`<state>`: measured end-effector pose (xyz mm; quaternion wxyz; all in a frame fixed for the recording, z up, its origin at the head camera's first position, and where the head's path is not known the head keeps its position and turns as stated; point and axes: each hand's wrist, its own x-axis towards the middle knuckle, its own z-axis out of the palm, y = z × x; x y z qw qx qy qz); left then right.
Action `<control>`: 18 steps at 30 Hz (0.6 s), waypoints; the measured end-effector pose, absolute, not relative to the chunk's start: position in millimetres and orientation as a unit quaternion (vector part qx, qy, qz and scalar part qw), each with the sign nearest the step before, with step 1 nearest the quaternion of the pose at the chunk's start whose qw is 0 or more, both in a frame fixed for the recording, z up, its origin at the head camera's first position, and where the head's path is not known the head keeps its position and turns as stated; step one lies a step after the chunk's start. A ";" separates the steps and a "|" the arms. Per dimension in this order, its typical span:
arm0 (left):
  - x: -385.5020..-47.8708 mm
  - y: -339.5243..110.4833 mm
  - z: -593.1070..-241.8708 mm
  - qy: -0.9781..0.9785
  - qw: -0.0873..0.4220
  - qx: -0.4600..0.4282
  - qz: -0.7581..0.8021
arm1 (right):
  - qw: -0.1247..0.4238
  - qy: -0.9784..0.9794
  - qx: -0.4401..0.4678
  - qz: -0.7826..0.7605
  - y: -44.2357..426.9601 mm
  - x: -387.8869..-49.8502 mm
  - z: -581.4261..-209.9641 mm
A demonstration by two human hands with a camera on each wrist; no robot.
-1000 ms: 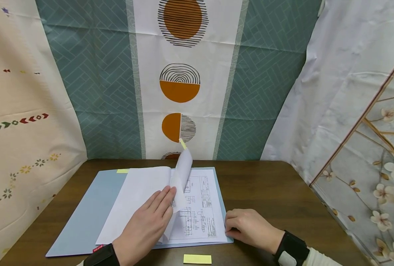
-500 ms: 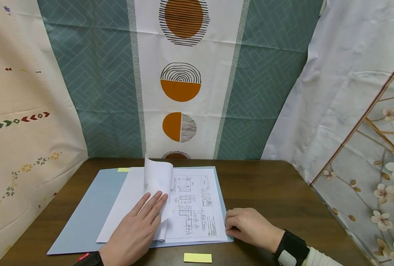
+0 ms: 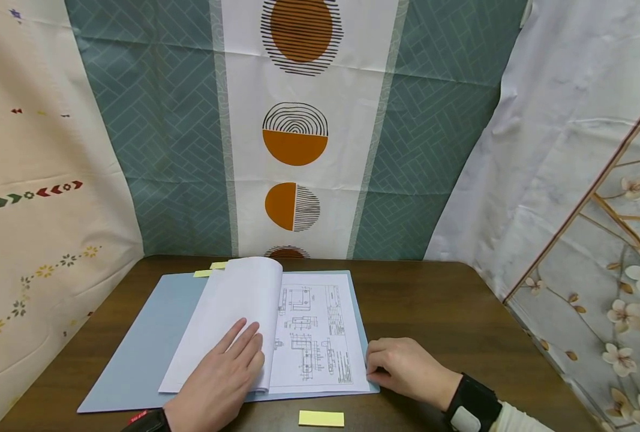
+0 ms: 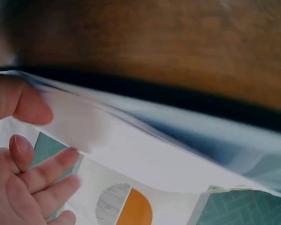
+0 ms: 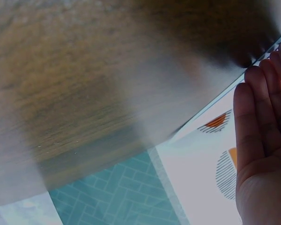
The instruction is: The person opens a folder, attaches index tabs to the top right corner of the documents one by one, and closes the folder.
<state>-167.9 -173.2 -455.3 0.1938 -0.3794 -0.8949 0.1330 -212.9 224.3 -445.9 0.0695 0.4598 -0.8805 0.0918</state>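
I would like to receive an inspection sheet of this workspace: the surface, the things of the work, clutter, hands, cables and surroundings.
Surface: brown wooden table.
Job's things: light blue folder, open; turned pages on its left, technical drawing sheet on its right; two yellow tabs at the far edge.
Clutter: yellow strip on the table, on the near side of the folder.
Hands: left hand over the turned pages, fingers extended; right hand at the folder's right edge, grip unclear.
Cables: nothing seen.
Surroundings: teal-and-white fabric behind, cream fabric left, floral fabric right.
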 end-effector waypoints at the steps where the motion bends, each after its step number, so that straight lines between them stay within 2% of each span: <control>1: -168.0 -172.6 -455.5 -0.895 0.195 -0.382 0.126 | 0.069 -0.881 0.459 0.092 224.4 -212.9 -446.1; 5: -168.2 -170.2 -456.9 -0.909 0.181 -0.368 0.071 | 0.075 -0.880 0.461 0.093 224.5 -213.5 -447.6; 12: -167.6 -168.3 -458.7 -0.941 0.121 -0.316 -0.002 | 0.079 -0.877 0.464 0.096 225.1 -214.0 -449.2; 18: -167.6 -165.4 -457.2 -0.945 0.119 -0.303 -0.006 | 0.070 -0.879 0.461 0.095 224.6 -214.0 -447.5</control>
